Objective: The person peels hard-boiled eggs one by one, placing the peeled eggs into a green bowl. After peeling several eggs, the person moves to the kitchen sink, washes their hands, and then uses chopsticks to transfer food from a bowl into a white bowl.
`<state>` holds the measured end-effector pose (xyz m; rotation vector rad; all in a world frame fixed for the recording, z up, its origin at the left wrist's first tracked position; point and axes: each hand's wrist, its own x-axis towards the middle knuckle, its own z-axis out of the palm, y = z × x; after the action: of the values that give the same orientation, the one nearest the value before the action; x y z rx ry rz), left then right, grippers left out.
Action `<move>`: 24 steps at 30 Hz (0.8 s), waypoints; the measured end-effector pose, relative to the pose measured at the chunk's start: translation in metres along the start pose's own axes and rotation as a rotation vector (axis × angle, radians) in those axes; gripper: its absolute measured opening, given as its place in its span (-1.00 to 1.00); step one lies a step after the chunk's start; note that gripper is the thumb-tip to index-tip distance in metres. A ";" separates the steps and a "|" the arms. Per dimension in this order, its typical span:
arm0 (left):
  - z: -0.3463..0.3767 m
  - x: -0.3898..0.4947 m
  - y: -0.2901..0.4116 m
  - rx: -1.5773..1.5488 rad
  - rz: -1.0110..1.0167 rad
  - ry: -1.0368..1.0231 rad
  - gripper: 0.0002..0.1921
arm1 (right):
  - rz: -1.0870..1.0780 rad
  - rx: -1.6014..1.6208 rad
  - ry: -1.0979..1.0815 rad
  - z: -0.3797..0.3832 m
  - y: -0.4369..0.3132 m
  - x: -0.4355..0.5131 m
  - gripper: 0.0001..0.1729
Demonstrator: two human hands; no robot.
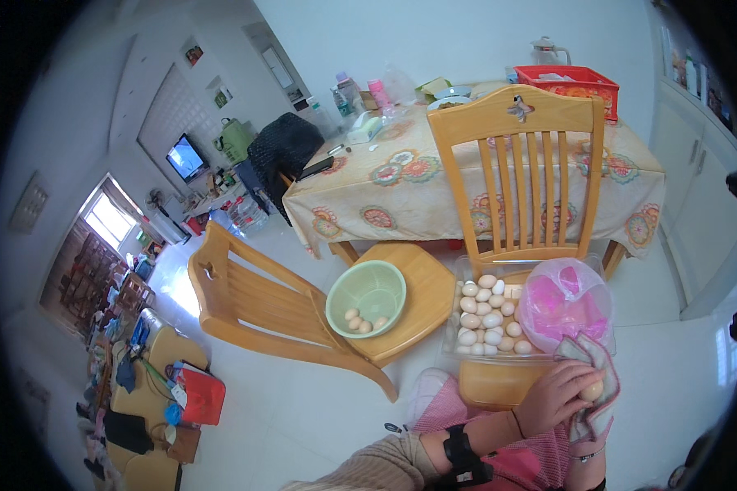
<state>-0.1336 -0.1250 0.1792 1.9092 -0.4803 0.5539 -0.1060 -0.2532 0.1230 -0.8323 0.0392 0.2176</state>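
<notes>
My left hand (556, 393) has its fingers on a pale brown egg (591, 391). A grey-white cloth (605, 402) with a reddish edge lies around that egg. Beneath the cloth, my right hand (589, 447) cups it from below, mostly hidden. Just ahead, a clear plastic bin (451, 344) holds several white and brown eggs (491, 320) on its left side. A translucent plastic bag (565, 301) with pink inside fills its right side. To the left, a green plastic basket (378, 276) contains several brown eggs (365, 326).
The basket stands on a wooden chair (424, 301); the bin rests on another wooden chair (497, 383). Behind is a table with a flowered cloth (374, 190), bearing bottles, a tissue box (365, 130) and a red crate (568, 89). A red bag (202, 396) is at left.
</notes>
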 end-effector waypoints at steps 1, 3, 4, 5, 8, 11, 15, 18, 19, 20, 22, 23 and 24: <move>-0.002 0.000 0.000 0.155 0.114 0.002 -0.54 | 0.114 0.154 -0.074 0.012 -0.007 0.001 -0.54; -0.001 -0.002 -0.004 0.223 0.035 0.012 -0.54 | 0.254 0.281 -0.099 0.033 -0.020 -0.003 -0.51; 0.000 -0.002 -0.006 0.252 0.000 0.015 -0.54 | 0.268 0.263 -0.067 0.041 -0.024 -0.007 -0.51; 0.000 -0.002 -0.007 0.252 0.014 0.042 -0.55 | 0.283 0.244 -0.035 0.044 -0.026 -0.009 -0.50; -0.003 -0.002 -0.004 0.214 0.024 0.096 -0.56 | 0.159 0.065 -0.125 0.032 -0.021 -0.004 -0.50; -0.004 0.000 0.000 0.118 -0.021 0.093 -0.59 | 0.029 -0.104 -0.155 0.025 -0.019 0.001 -0.52; -0.007 0.001 0.001 0.108 -0.033 0.050 -0.57 | -0.130 -0.377 -0.112 0.020 -0.024 0.001 -0.59; -0.008 0.000 0.001 0.072 -0.068 0.027 -0.55 | -0.087 -0.353 -0.103 0.037 -0.035 -0.005 -0.64; -0.008 0.000 0.001 0.050 -0.083 0.024 -0.55 | -0.102 -0.373 -0.103 0.036 -0.034 -0.004 -0.64; -0.008 0.000 0.001 0.044 -0.065 0.022 -0.55 | -0.117 -0.393 -0.103 0.032 -0.032 -0.003 -0.64; -0.006 0.001 0.001 0.026 -0.025 0.016 -0.55 | -0.142 -0.398 -0.078 0.022 -0.028 -0.001 -0.64; -0.005 0.001 0.000 0.012 -0.016 0.024 -0.54 | -0.150 -0.382 -0.057 0.016 -0.025 0.000 -0.65; -0.004 0.000 0.000 0.000 -0.009 0.033 -0.54 | -0.155 -0.365 -0.037 0.014 -0.023 0.000 -0.65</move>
<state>-0.1340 -0.1212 0.1808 1.8986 -0.4505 0.5789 -0.1019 -0.2579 0.1485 -1.1888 -0.1021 0.0941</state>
